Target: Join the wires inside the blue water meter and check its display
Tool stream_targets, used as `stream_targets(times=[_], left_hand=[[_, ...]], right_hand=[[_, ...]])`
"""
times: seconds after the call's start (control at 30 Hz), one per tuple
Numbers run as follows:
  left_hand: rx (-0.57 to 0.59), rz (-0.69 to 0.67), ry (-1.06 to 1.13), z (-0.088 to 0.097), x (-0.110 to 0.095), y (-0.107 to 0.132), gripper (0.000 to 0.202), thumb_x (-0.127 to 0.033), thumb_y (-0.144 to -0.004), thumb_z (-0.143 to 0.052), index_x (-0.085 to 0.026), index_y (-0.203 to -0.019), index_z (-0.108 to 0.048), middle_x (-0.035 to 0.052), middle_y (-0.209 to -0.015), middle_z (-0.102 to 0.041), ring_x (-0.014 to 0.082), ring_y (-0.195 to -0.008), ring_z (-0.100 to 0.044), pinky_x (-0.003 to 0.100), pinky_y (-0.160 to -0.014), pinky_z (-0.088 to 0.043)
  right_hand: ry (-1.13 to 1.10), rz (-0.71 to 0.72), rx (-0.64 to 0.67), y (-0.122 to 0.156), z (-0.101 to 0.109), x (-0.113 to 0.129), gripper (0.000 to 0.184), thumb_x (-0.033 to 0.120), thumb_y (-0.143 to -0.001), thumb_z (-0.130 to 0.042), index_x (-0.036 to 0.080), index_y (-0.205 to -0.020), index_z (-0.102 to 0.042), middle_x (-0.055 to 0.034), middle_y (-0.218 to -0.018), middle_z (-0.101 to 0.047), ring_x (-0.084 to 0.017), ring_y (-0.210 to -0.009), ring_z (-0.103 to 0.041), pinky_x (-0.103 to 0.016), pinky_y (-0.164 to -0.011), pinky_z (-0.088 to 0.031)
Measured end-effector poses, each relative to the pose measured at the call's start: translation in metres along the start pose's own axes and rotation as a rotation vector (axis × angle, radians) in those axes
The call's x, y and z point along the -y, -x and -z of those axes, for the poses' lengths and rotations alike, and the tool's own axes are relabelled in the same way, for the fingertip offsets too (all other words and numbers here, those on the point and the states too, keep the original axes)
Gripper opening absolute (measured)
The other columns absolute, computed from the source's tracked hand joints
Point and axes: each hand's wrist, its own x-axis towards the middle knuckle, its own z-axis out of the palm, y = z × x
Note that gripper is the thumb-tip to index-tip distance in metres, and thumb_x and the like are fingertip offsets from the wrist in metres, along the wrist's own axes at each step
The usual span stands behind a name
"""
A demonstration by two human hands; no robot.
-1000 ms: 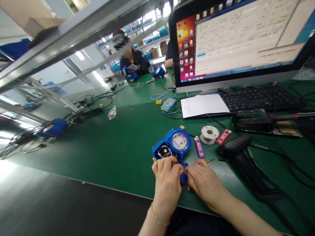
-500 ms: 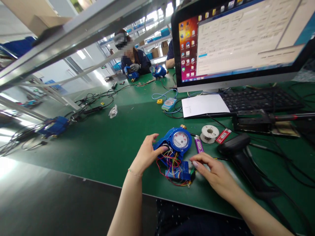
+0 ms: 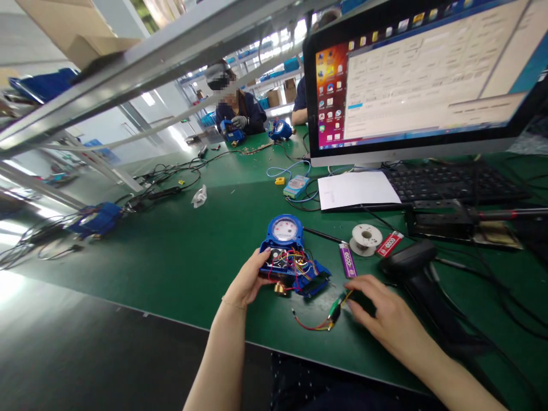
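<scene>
A blue water meter (image 3: pixel 285 242) with a round white dial lies on the green mat, its electronics bay open and coloured wires spilling out. Its blue cover (image 3: pixel 315 282) hangs off at the right. My left hand (image 3: pixel 249 279) grips the meter's near left side with curled fingers. My right hand (image 3: pixel 379 313) rests on the mat to the right, fingers pinched on the end of a thin wire lead (image 3: pixel 329 317) that runs red and green toward the meter.
A purple lighter (image 3: pixel 347 261), solder spool (image 3: pixel 366 236) and red pack (image 3: pixel 389 245) lie right of the meter, beside a black handheld scanner (image 3: pixel 410 261). Behind are paper (image 3: pixel 357 190), keyboard (image 3: pixel 454 181) and monitor (image 3: pixel 423 80). A co-worker (image 3: pixel 238 111) sits at the far end. Cables lie at left.
The meter has been turned and shifted left, dial now at the far end. My right hand moved right and down, pulling the wire lead away from the meter. The cover swung aside.
</scene>
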Motion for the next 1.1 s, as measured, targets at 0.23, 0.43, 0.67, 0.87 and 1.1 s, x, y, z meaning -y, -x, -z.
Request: stream_targets(times=[0.23, 0.43, 0.67, 0.87, 1.1], left_hand=[[0.006, 0.02, 0.404, -0.015, 0.022, 0.026, 0.032, -0.03, -0.085, -0.051, -0.015, -0.113, -0.046, 0.0131, -0.115, -0.058, 0.0257, -0.097, -0.061, 0.04, -0.079, -0.055], [-0.032, -0.012, 0.506, -0.024, 0.029, 0.032, 0.027, -0.029, -0.086, -0.051, -0.015, -0.108, -0.048, 0.0111, -0.11, -0.06, 0.0237, -0.093, -0.063, 0.036, -0.076, -0.055], [-0.138, -0.087, 0.23, -0.019, 0.03, 0.029, 0.041, -0.045, -0.086, -0.044, -0.021, -0.119, -0.041, 0.009, -0.116, -0.055, 0.0241, -0.104, -0.055, 0.044, -0.09, -0.044], [-0.743, -0.641, -0.774, -0.016, 0.016, 0.038, 0.014, -0.027, -0.078, -0.058, -0.019, -0.088, -0.06, 0.0066, -0.095, -0.05, 0.0247, -0.097, -0.045, 0.044, -0.089, -0.037], [-0.549, -0.756, -1.007, -0.041, -0.004, 0.044, 0.006, -0.015, -0.077, -0.062, -0.021, -0.078, -0.063, 0.0019, -0.082, -0.057, 0.0205, -0.084, -0.046, 0.035, -0.076, -0.036]], right_hand=[[-0.152, -0.043, 0.074, -0.027, -0.028, -0.001, 0.095, 0.02, -0.064, -0.071, 0.031, -0.138, -0.012, -0.0044, -0.142, -0.02, -0.024, -0.128, -0.024, -0.048, -0.105, -0.03], [-0.49, -0.147, 0.064, -0.062, -0.04, -0.013, 0.098, 0.027, -0.062, -0.07, 0.026, -0.14, -0.012, -0.0111, -0.14, -0.019, -0.025, -0.116, -0.041, -0.04, -0.092, -0.045], [-0.517, -0.259, 0.202, -0.072, -0.02, -0.012, 0.084, 0.034, -0.057, -0.072, 0.017, -0.128, -0.031, -0.0106, -0.112, -0.047, -0.02, -0.085, -0.055, -0.035, -0.076, -0.051], [-0.576, -0.414, 0.27, -0.072, 0.007, 0.017, 0.068, 0.052, -0.062, -0.071, 0.017, -0.112, -0.042, -0.009, -0.1, -0.055, -0.022, -0.089, -0.055, -0.03, -0.072, -0.05], [-1.035, -0.625, 0.529, -0.075, 0.023, 0.036, 0.057, 0.071, -0.074, -0.049, 0.015, -0.081, -0.048, -0.0067, -0.06, -0.057, -0.013, -0.048, -0.053, -0.02, -0.045, -0.043]])
